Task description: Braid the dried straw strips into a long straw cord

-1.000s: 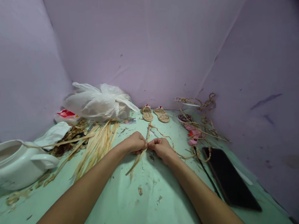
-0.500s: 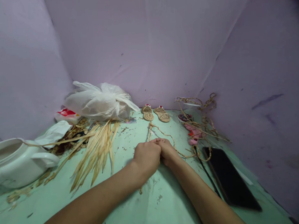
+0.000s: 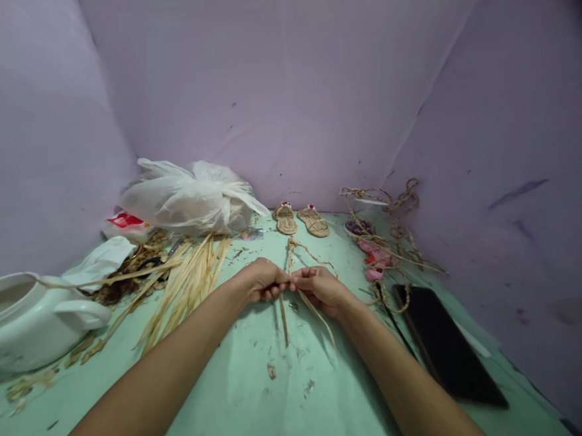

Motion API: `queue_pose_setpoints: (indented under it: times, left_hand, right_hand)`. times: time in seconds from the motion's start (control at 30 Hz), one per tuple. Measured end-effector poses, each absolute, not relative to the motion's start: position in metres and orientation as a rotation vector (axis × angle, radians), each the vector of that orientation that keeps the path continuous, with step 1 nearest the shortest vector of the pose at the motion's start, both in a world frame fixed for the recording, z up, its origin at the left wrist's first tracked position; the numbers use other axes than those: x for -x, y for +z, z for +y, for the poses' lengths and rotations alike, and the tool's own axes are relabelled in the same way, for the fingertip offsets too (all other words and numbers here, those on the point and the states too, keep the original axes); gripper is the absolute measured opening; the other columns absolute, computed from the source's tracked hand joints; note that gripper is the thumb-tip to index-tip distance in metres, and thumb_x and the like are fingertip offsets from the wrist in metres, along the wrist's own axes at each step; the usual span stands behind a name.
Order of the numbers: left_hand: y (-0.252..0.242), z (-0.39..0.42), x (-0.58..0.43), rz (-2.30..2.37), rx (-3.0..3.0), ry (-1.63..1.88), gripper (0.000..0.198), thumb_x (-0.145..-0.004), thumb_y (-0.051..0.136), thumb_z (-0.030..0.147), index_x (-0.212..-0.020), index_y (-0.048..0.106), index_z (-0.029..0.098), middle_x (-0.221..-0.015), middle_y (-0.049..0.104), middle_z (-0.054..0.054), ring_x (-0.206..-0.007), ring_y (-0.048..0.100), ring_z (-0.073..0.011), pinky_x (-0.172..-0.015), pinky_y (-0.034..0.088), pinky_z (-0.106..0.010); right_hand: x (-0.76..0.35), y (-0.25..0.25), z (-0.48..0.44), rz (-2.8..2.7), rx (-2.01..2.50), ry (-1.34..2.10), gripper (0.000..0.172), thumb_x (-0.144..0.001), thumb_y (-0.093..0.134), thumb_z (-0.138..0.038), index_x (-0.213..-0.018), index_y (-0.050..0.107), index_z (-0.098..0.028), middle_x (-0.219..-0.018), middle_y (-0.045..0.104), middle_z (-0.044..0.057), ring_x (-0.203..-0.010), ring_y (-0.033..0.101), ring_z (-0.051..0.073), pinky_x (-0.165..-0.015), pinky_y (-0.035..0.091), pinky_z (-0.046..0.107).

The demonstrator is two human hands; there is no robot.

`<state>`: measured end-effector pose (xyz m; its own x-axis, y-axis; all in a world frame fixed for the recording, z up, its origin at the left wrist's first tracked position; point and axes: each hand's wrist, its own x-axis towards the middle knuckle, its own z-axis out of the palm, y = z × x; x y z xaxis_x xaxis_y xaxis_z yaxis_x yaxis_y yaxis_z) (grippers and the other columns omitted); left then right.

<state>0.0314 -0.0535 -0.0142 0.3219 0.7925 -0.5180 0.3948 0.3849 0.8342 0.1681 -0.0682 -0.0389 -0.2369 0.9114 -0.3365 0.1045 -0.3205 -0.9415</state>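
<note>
Both hands meet low over the green table, fingertips nearly touching. My left hand [image 3: 266, 279] is closed in a pinch on a twisted fiber cord [image 3: 290, 256]. My right hand [image 3: 318, 286] pinches the same cord from the other side. Two loose ends, a left fiber strand [image 3: 283, 321] and a right fiber strand [image 3: 320, 315], hang below the fingers toward me. Beyond the hands the cord runs up to a bend and loops back to the right, partly behind my right hand. Two small woven slippers [image 3: 286, 219] with red and white trim lie just past the bend.
A bundle of dry leaf strips [image 3: 190, 278] lies left of my hands, with a white plastic bag [image 3: 194, 198] behind it. At far left stands a white ceramic pot [image 3: 34, 329]. On the right are a black phone [image 3: 447, 346], pink pieces [image 3: 376, 255] and tangled cord [image 3: 404, 197].
My hands were clasped together with the left over the right. Now the left has shifted left and up, the hands are slightly apart, and the two strand ends show below them.
</note>
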Motion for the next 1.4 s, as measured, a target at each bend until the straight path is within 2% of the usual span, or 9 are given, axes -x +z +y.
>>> queue_pose_setpoints:
  times: [0.13, 0.27, 0.37, 0.6, 0.77, 0.9, 1.0, 1.2, 1.4]
  left_hand:
    - [-0.006, -0.055, -0.035, 1.514, -1.438, 0.253, 0.013, -0.057, 0.051, 0.015, -0.045, 0.049, 0.013, -0.03, 0.034, 0.004, -0.028, 0.028, -0.0063, -0.033, 0.022, -0.02]
    - [-0.008, -0.053, -0.039, 1.545, -1.56, 0.243, 0.009, -0.055, 0.05, 0.015, -0.046, 0.05, 0.014, -0.028, 0.034, 0.004, -0.029, 0.03, -0.008, -0.034, 0.024, -0.022]
    - [-0.015, -0.053, -0.041, 1.551, -1.547, 0.322, 0.008, -0.054, 0.049, 0.014, -0.046, 0.05, 0.014, -0.028, 0.035, 0.004, -0.029, 0.031, -0.0085, -0.034, 0.024, -0.022]
    - [-0.008, -0.063, -0.044, 1.571, -1.346, 0.374, 0.013, -0.053, 0.046, 0.014, -0.04, 0.042, 0.015, -0.026, 0.03, 0.004, -0.027, 0.027, -0.0067, -0.034, 0.019, -0.021]
    - [-0.015, -0.057, -0.031, 1.454, -1.35, 0.353, 0.006, -0.048, 0.05, 0.016, -0.044, 0.046, 0.014, -0.03, 0.031, 0.005, -0.028, 0.025, -0.0049, -0.033, 0.017, -0.02]
    - [-0.021, -0.052, -0.024, 1.387, -1.383, 0.378, 0.008, -0.048, 0.053, 0.02, -0.045, 0.048, 0.014, -0.031, 0.033, 0.006, -0.029, 0.024, -0.0042, -0.032, 0.015, -0.02]
    - [-0.021, -0.052, -0.023, 1.351, -1.395, 0.392, 0.01, -0.049, 0.053, 0.02, -0.043, 0.048, 0.014, -0.03, 0.033, 0.005, -0.028, 0.023, -0.0044, -0.031, 0.014, -0.02]
    - [-0.017, -0.053, -0.025, 1.341, -1.359, 0.373, 0.012, -0.05, 0.055, 0.02, -0.042, 0.049, 0.014, -0.03, 0.034, 0.005, -0.028, 0.023, -0.004, -0.032, 0.013, -0.02]
    - [-0.017, -0.052, -0.024, 1.327, -1.353, 0.373, 0.014, -0.05, 0.055, 0.023, -0.042, 0.048, 0.014, -0.031, 0.033, 0.005, -0.028, 0.022, -0.0041, -0.033, 0.012, -0.02]
  right_hand:
    - [-0.169, -0.039, -0.066, -1.695, 1.652, 1.142, 0.009, -0.061, 0.054, -0.017, -0.053, 0.058, -0.014, -0.044, 0.053, 0.0, -0.038, 0.036, 0.006, -0.04, 0.025, 0.02]
    - [-0.163, -0.023, -0.077, -2.018, 1.875, 0.482, 0.012, -0.063, 0.055, -0.02, -0.065, 0.066, -0.017, -0.063, 0.064, 0.006, -0.059, 0.054, 0.015, -0.052, 0.033, 0.023]
    - [-0.156, -0.009, -0.088, -2.095, 2.026, 0.248, 0.015, -0.064, 0.055, -0.023, -0.069, 0.068, -0.018, -0.072, 0.066, 0.011, -0.071, 0.058, 0.02, -0.057, 0.035, 0.026]
    - [-0.138, -0.003, -0.108, -2.176, 2.037, 0.223, 0.018, -0.068, 0.053, -0.023, -0.075, 0.067, -0.014, -0.074, 0.065, 0.015, -0.07, 0.059, 0.023, -0.06, 0.037, 0.029]
    - [-0.136, -0.003, -0.11, -2.272, 1.895, 0.301, 0.017, -0.065, 0.052, -0.016, -0.07, 0.069, -0.017, -0.068, 0.065, 0.011, -0.061, 0.056, 0.019, -0.054, 0.033, 0.026]
    - [-0.162, 0.018, -0.102, -2.109, 1.821, 0.543, 0.013, -0.062, 0.056, -0.023, -0.059, 0.068, -0.019, -0.054, 0.061, 0.004, -0.048, 0.047, 0.013, -0.046, 0.026, 0.024]
    - [-0.204, 0.04, -0.104, -1.829, 1.862, 0.469, 0.017, -0.066, 0.055, -0.029, -0.062, 0.067, -0.017, -0.052, 0.059, 0.003, -0.046, 0.044, 0.011, -0.045, 0.025, 0.024]
    - [-0.297, 0.032, -0.151, -1.529, 2.391, -0.04, 0.032, -0.068, 0.052, -0.042, -0.082, 0.064, -0.016, -0.071, 0.064, 0.008, -0.062, 0.056, 0.019, -0.051, 0.034, 0.026]
    - [-0.321, -0.011, -0.174, -1.483, 2.669, 0.15, 0.061, -0.064, 0.051, -0.056, -0.107, 0.052, -0.012, -0.089, 0.062, 0.016, -0.08, 0.06, 0.027, -0.061, 0.042, 0.032]
